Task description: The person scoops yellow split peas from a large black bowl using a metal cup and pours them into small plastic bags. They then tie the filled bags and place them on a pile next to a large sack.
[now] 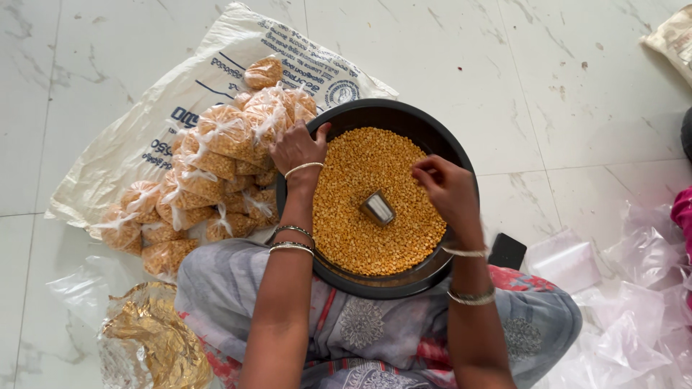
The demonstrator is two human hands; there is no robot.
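Note:
A black round basin rests on my lap, filled with yellow split lentils. A small metal cup lies half sunk in the lentils near the middle. My left hand grips the basin's left rim, thumb over the edge. My right hand hovers over the lentils on the right side, fingers pinched together; whether it holds anything I cannot tell. Both wrists wear bangles.
A heap of small tied plastic bags of lentils lies on a white printed sack to the left. A crumpled golden bag sits bottom left. Empty clear plastic bags lie right, beside a black object. The floor is white marble tile.

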